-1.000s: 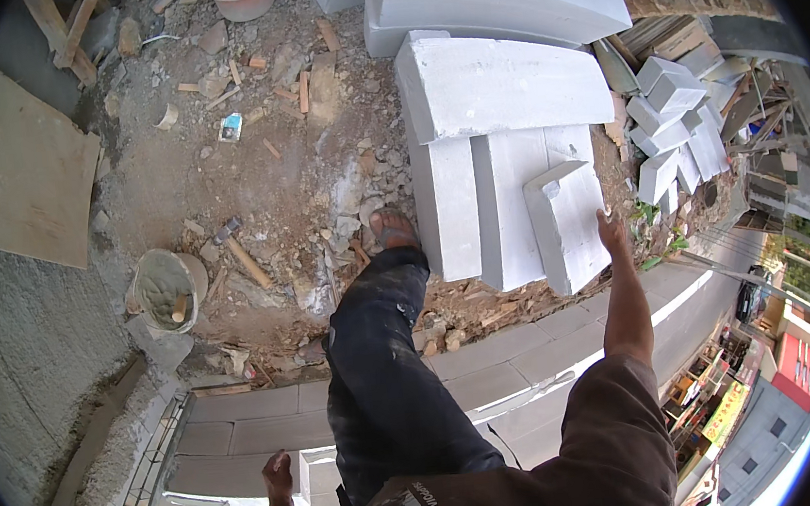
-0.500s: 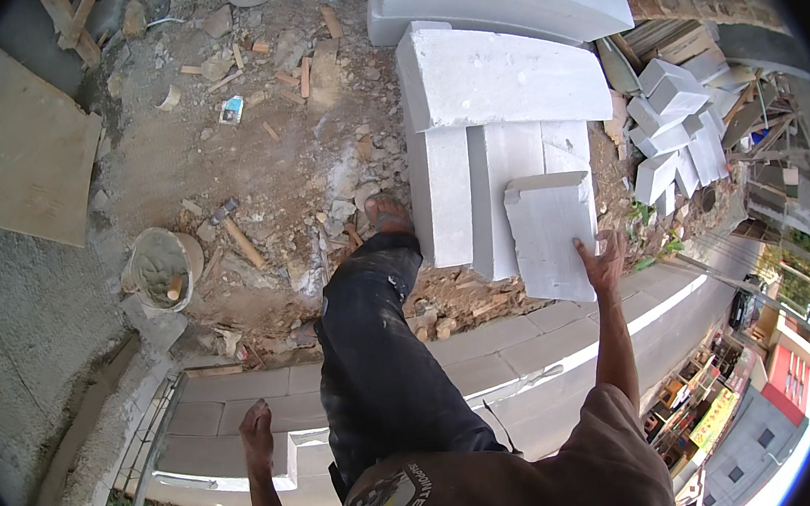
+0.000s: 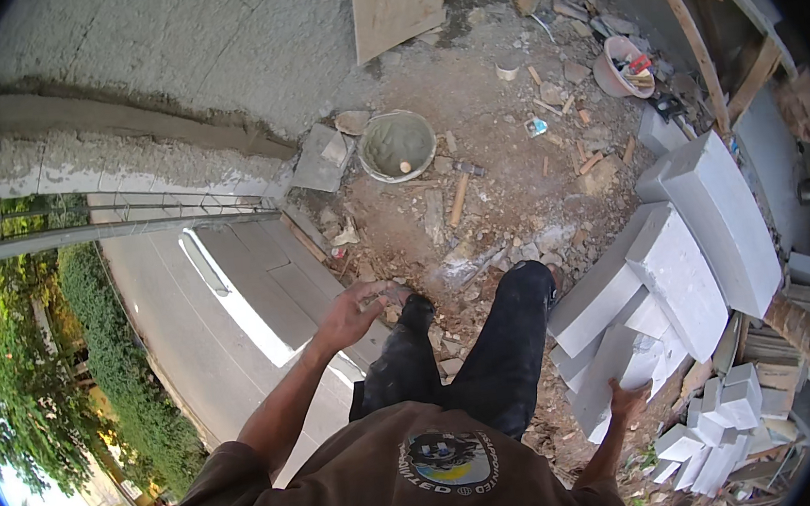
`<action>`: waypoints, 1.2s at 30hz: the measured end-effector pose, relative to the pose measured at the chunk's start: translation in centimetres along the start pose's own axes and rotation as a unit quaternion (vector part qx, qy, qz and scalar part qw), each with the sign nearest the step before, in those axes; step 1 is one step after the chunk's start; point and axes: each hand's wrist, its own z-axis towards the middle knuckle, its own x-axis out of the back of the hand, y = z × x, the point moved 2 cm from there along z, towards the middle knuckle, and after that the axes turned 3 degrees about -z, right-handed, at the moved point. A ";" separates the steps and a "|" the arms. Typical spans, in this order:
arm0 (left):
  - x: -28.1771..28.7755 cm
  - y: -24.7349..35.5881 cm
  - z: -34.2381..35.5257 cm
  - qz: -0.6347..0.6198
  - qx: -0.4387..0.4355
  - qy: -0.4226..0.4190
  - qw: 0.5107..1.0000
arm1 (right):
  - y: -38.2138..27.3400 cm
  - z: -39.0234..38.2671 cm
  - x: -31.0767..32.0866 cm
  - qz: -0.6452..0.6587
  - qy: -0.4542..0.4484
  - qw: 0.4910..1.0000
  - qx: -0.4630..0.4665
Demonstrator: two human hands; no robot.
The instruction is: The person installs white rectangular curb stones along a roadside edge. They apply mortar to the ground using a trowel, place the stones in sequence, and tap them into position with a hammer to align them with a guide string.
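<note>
My left hand (image 3: pixel 349 317) hangs in the air over my left knee, fingers partly spread and holding nothing. At the lower right, my right hand (image 3: pixel 629 397) rests against the edge of a short white block (image 3: pixel 606 395), thumb touching its face and the other fingers spread beyond its side. This block lies on a stack of longer white blocks (image 3: pixel 595 279), with another white block (image 3: pixel 685 275) across them. Away from both hands, a bucket (image 3: pixel 397 141) of grey mortar holds a tool with a round handle end. A hammer (image 3: pixel 459 199) lies beside it on the dirt.
Rubble and wood scraps (image 3: pixel 557 111) litter the dirt ground. A pink basin (image 3: pixel 623 66) of small items stands at the back right near wooden poles (image 3: pixel 679 12). More white blocks (image 3: pixel 714 428) are piled at the lower right. A low ledge (image 3: pixel 260 267) and railing border the left.
My view has swung to the left, so the blocks now appear farther right. My left hand has risen and moved forward. The right hand stays at the short block.
</note>
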 end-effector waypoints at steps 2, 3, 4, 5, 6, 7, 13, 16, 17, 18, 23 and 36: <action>0.8 0.2 -1.7 -0.005 -0.044 0.007 0.999 | -4.8 -0.1 3.3 0.012 0.008 0.997 0.071; 1.1 0.6 -2.3 -0.013 -0.063 0.010 0.998 | -7.2 -0.7 5.5 0.011 0.025 0.993 0.111; 2.0 2.4 -3.5 0.004 -0.092 0.014 0.996 | -10.1 -1.5 6.9 0.019 0.035 0.987 0.154; 2.7 4.1 -4.4 0.016 -0.122 0.016 0.992 | -12.1 -1.7 8.1 0.050 0.049 0.973 0.218; 3.3 4.9 -5.1 0.020 -0.139 0.015 0.990 | -14.4 -2.1 9.6 0.029 0.047 0.967 0.247; 3.9 5.7 -6.2 0.025 -0.154 0.014 0.988 | -17.8 -3.2 11.5 0.046 0.044 0.953 0.296; 8.2 12.2 -11.4 0.104 -0.305 0.128 0.938 | -38.4 -16.5 23.2 0.076 0.052 0.817 0.569; 12.5 13.0 -14.7 0.151 -0.367 0.214 0.893 | -46.3 -24.7 26.6 0.103 0.014 0.720 0.686; 14.9 13.2 -16.7 0.134 -0.350 0.213 0.902 | -48.5 -27.2 27.5 0.111 -0.002 0.687 0.718; 17.2 12.5 -18.9 0.117 -0.341 0.244 0.900 | -50.6 -29.8 28.3 0.116 -0.006 0.650 0.751; 25.7 5.9 -32.8 0.049 -0.232 0.400 0.885 | -58.9 -43.8 33.8 0.129 -0.069 0.475 0.868; 26.2 3.0 -54.0 0.386 0.128 0.704 0.581 | -66.2 -80.1 40.3 0.102 0.010 -0.183 0.978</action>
